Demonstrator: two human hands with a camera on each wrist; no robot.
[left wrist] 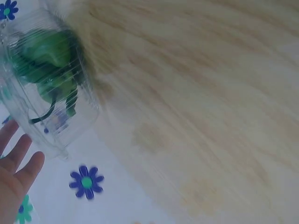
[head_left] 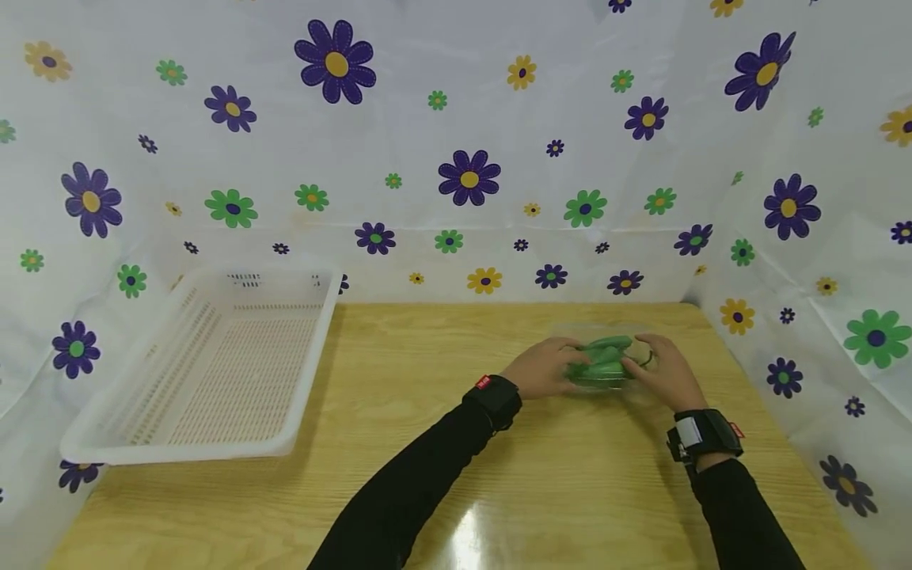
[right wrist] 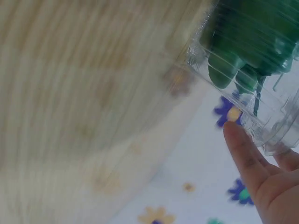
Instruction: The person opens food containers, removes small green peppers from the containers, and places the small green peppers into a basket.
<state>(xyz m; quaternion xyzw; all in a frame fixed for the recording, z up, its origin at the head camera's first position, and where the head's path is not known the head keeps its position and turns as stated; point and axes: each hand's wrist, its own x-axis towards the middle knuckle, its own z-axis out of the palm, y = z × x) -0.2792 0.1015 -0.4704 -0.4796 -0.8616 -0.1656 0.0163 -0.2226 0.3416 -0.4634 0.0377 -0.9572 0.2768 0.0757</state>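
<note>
A clear plastic box (head_left: 600, 386) holds several green peppers (head_left: 606, 351), their dark stems visible in both wrist views. My left hand (head_left: 545, 368) holds the box at its left end, its fingertips curving over the side. From the right, my right hand (head_left: 667, 372) grips the other end, with thumb and fingers on the clear wall. In the left wrist view, spread fingers of the left hand (left wrist: 16, 170) meet the box's edge. The right wrist view shows the right hand (right wrist: 268, 179) at a corner of the box, some fingers partly behind the plastic.
A white perforated plastic basket (head_left: 299, 380) stands on the left of the wooden table (head_left: 442, 348). Flower-printed white sheeting (head_left: 406, 134) rises behind the table and along both sides.
</note>
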